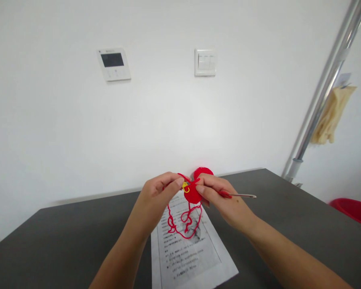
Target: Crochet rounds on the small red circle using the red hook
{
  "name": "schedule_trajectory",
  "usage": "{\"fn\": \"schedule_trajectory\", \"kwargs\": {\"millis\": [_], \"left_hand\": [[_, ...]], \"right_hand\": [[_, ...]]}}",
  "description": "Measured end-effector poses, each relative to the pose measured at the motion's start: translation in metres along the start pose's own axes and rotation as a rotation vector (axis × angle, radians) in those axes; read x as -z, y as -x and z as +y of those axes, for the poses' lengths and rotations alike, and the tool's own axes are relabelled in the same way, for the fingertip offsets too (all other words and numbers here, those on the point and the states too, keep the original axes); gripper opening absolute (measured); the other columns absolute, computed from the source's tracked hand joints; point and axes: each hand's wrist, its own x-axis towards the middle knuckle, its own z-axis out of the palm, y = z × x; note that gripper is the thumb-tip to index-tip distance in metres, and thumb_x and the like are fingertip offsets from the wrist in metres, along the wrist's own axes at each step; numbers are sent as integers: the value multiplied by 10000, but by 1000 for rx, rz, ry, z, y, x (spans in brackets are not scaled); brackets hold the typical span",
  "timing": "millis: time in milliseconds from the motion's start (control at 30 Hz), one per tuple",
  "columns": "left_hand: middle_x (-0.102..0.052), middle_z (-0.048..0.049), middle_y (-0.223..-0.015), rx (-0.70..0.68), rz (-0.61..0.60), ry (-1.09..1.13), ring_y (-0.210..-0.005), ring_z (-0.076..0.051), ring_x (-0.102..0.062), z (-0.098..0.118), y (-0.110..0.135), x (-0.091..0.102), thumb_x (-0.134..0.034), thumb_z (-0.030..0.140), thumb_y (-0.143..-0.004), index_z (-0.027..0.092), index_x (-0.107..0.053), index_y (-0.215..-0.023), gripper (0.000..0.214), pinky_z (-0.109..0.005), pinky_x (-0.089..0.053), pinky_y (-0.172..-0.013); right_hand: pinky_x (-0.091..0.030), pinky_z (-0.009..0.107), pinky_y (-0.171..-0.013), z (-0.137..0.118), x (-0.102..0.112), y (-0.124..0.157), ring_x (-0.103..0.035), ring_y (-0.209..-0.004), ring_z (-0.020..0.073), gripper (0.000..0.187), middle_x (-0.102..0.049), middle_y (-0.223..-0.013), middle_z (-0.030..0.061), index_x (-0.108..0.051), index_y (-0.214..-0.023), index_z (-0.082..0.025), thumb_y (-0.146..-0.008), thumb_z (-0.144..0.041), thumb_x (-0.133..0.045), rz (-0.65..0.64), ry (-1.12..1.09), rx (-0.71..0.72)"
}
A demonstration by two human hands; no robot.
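A small red crochet piece (pixel 192 194) is between my two hands, above a printed sheet. My left hand (pixel 160 192) is closed, thumb and forefinger pinched at the piece's left edge, with red yarn running over the fingers. At that thumb tip sits a yellow stitch marker (pixel 186 187) on the piece. My right hand (pixel 221 196) is closed too, its fingertips pinching the piece's right side and a yarn strand. A crochet hook (pixel 242 195) with a red handle lies tucked in that hand, its metal end pointing right. Loose red yarn (pixel 186 237) dangles in loops below.
Behind the hands, a ball of red yarn (pixel 203 171) rests by the wall. The printed paper (pixel 195 265) lies on the dark grey table (pixel 78 241). To the right are a metal pole (pixel 321 100), a hanging cream glove (pixel 333 114) and a red rounded object (pixel 353 208).
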Motion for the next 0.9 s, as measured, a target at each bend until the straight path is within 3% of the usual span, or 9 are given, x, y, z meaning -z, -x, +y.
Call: {"fn": "schedule_trajectory", "kwargs": {"millis": [167,300,400,567,733,900], "left_hand": [[-696,-19,-751,19,35,44,-746,-180,-608,4,4,-2,-755,231,-710,178,-768,-865,164,-296,-468,-716],[-682,-25,-759,-13,26,-68,-775,-196,-609,2,6,-1,-722,206,-735,184,-761,-851,125,-323,-471,-746],[-696,-27,-793,-18,14,-108,-796,-198,-610,1,6,-1,-716,205,-748,193,-761,-886,145,-331,-473,-768],[-710,-22,-784,2,-6,25,-784,-178,-617,1,4,-8,-731,220,-747,182,-759,-892,152,-294,-480,-736],[-741,-19,-806,-14,97,101,-816,-181,-651,-1,4,-16,-787,158,-686,187,-768,-902,219,-287,-503,-770],[-732,-4,-693,64,0,397,-674,-141,-658,-2,1,-17,-834,168,-643,183,-788,-846,209,-255,-518,-703]], "right_hand": [[-273,248,-508,0,-1,3,-338,-555,110,301,-395,-593,-41,-435,-634,-210,-920,-292,-477,-20,21,48],[-275,244,-518,1,-1,4,-366,-550,100,157,-445,-619,-49,-523,-763,-197,-913,-242,-509,-33,72,86],[-284,244,-525,2,-1,4,-375,-554,99,156,-457,-621,-47,-519,-748,-194,-897,-238,-521,-35,52,64],[-289,243,-526,6,-2,1,-356,-563,106,219,-417,-604,-53,-487,-705,-205,-902,-294,-523,39,-32,39],[-265,236,-512,6,-4,0,-327,-546,100,230,-403,-582,-61,-495,-683,-201,-875,-298,-574,77,-76,24],[-260,246,-515,6,-4,-2,-332,-529,99,218,-413,-543,-64,-520,-667,-195,-833,-307,-607,39,-325,-66]]}}
